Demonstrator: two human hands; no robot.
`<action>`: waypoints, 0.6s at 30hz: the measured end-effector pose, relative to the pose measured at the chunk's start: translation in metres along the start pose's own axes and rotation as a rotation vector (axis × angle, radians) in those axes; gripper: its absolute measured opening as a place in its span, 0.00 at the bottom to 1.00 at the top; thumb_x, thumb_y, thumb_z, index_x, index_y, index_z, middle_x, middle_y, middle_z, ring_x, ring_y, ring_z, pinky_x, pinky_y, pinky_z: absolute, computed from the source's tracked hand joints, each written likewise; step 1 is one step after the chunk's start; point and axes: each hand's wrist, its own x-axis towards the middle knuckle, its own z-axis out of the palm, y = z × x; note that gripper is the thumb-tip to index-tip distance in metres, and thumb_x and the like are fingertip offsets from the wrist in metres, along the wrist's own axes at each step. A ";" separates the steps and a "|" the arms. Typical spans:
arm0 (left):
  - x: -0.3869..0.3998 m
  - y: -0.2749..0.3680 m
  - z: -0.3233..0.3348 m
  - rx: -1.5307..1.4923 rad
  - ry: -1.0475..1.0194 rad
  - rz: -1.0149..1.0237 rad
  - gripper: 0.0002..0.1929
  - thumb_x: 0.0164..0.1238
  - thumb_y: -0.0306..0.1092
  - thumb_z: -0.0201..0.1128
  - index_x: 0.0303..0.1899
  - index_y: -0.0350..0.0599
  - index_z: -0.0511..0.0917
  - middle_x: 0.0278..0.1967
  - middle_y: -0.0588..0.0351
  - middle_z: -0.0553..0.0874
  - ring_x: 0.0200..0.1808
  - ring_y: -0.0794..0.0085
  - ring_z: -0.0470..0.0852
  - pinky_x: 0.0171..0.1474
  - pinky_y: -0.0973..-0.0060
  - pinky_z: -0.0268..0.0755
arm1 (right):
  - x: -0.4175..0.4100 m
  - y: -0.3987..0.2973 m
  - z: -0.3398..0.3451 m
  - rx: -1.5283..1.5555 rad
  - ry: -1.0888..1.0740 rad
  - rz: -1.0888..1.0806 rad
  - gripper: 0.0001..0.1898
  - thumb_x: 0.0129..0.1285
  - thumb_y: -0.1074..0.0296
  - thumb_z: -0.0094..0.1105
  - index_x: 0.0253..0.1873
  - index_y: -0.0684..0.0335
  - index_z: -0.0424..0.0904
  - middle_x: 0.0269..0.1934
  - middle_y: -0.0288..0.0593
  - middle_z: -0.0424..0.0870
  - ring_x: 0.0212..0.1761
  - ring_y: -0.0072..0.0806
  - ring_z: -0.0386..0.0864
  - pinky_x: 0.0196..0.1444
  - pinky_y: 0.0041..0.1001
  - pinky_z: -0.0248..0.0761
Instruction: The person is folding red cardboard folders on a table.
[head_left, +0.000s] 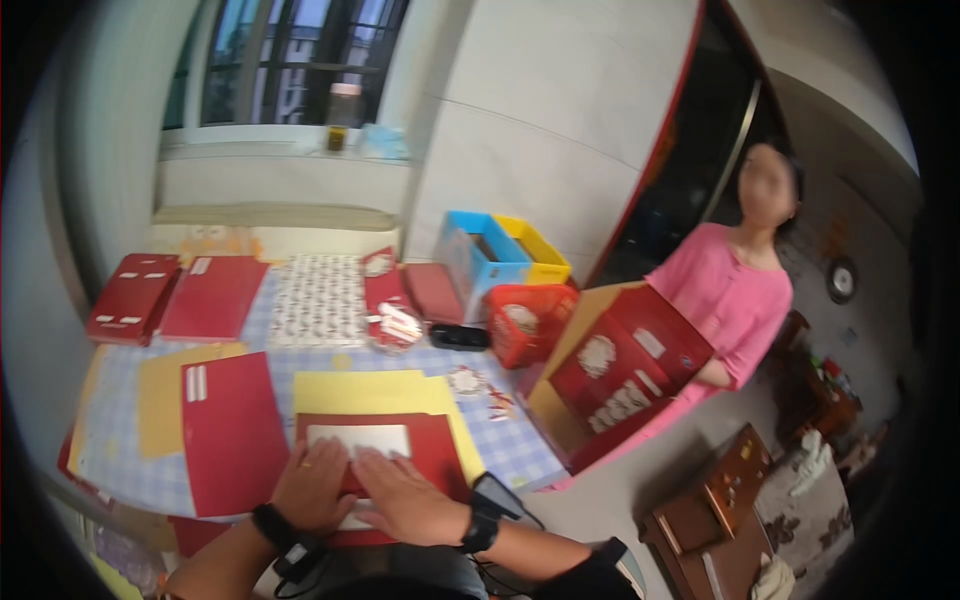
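Observation:
My left hand (313, 484) and my right hand (409, 495) lie flat, side by side, on a dark red card sheet (439, 450) at the table's near edge. Their fingertips rest on the lower part of a white rectangular label (360, 439); a second white strip shows partly under the hands lower down. Neither hand grips anything. Yellow paper (360, 391) lies beneath the red sheet and sticks out behind and to its right. Left of my hands is another red sheet (232, 442) with small white strips, overlapping a tan sheet (157, 412).
Red folders (135, 296), a patterned sticker sheet (319, 300), a black case (459, 337), a red basket (525, 341) and blue (484, 277) and yellow (551, 259) bins stand farther back on the checked tablecloth (330, 360). At right, a person in pink (739, 292) stands behind a box (577, 442) holding red folders.

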 end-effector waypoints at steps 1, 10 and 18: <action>-0.001 0.001 0.000 0.011 0.020 0.016 0.33 0.54 0.47 0.60 0.56 0.30 0.68 0.58 0.39 0.71 0.62 0.50 0.67 0.64 0.51 0.55 | -0.002 0.002 -0.004 0.008 -0.028 0.049 0.36 0.68 0.49 0.44 0.68 0.75 0.50 0.70 0.62 0.51 0.74 0.48 0.47 0.71 0.45 0.42; -0.002 0.002 0.000 0.001 0.009 0.026 0.33 0.56 0.47 0.58 0.58 0.30 0.66 0.59 0.38 0.70 0.63 0.49 0.67 0.65 0.50 0.54 | -0.010 0.009 -0.014 -0.028 0.074 0.037 0.30 0.68 0.54 0.46 0.67 0.71 0.56 0.68 0.59 0.56 0.70 0.49 0.55 0.69 0.44 0.49; -0.002 -0.002 0.000 0.058 0.044 0.048 0.33 0.57 0.49 0.57 0.57 0.30 0.67 0.59 0.37 0.71 0.62 0.50 0.67 0.65 0.50 0.54 | -0.030 0.032 -0.024 -0.055 0.212 0.070 0.22 0.67 0.59 0.50 0.61 0.65 0.68 0.60 0.55 0.70 0.63 0.48 0.66 0.65 0.40 0.58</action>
